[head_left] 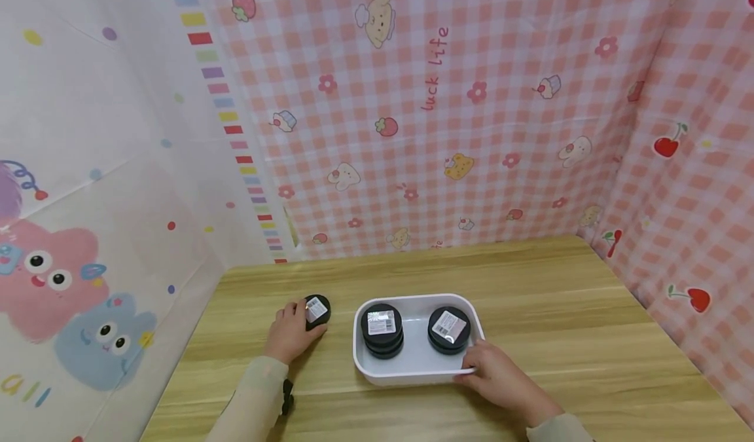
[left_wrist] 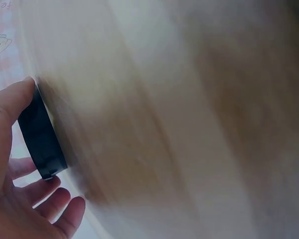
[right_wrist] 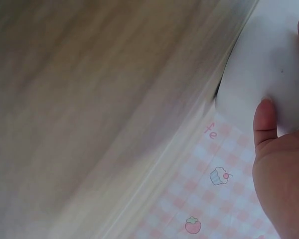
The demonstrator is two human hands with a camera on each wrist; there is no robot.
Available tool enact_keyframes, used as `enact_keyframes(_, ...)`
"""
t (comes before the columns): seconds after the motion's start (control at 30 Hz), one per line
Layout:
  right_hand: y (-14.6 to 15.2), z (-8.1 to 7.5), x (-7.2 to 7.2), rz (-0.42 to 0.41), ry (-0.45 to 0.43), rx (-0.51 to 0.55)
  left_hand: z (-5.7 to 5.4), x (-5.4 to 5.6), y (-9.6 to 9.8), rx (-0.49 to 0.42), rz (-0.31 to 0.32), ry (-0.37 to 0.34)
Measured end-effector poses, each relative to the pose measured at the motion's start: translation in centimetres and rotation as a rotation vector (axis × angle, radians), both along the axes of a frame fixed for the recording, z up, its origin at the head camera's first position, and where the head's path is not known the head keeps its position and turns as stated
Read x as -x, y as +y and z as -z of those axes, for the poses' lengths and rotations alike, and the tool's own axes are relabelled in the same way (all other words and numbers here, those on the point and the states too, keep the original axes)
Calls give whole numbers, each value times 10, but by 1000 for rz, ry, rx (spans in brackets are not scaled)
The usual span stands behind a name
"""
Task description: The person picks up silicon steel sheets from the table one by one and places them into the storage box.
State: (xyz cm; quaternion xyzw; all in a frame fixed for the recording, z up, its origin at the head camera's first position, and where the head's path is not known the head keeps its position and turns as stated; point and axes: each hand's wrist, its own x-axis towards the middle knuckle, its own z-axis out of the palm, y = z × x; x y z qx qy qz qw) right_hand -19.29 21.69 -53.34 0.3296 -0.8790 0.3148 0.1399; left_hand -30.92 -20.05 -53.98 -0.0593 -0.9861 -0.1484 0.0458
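Observation:
My left hand [head_left: 291,334] holds a flat black round container [head_left: 319,308] with a white barcode label on top, on the table left of the white bin. In the left wrist view, the thumb lies against one side of the black container [left_wrist: 40,134] and fingers reach its other side. Gripping the near right corner of the white bin [head_left: 406,378] is my right hand [head_left: 493,375], thumb on the outer wall and fingers over the rim. Inside the bin, a stack of black round containers [head_left: 381,327] stands at the left and a lower stack [head_left: 449,329] at the right.
The wood-grain table [head_left: 559,304] carries everything. Behind it hangs a pink checked cloth [head_left: 412,154] with cartoon prints, which continues down the right side. A white curtain [head_left: 171,219] with cartoon figures borders the left.

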Motion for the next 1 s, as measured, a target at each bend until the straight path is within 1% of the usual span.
enact_keyframes(0.4, 0, 3, 0, -4, 7, 11, 2, 6, -3, -37, -14, -33)
enact_keyframes(0.57, -1, 3, 0, -7, 24, 10, 2, 8, -5, -51, -16, -42)
enact_keyframes(0.77, -1, 2, 0, -8, 43, 2, 2, 10, -7, -87, -39, -59)
enact_keyframes(1.0, -1, -1, -1, 0, 9, -1, 1, 13, -7, -112, -50, -68)
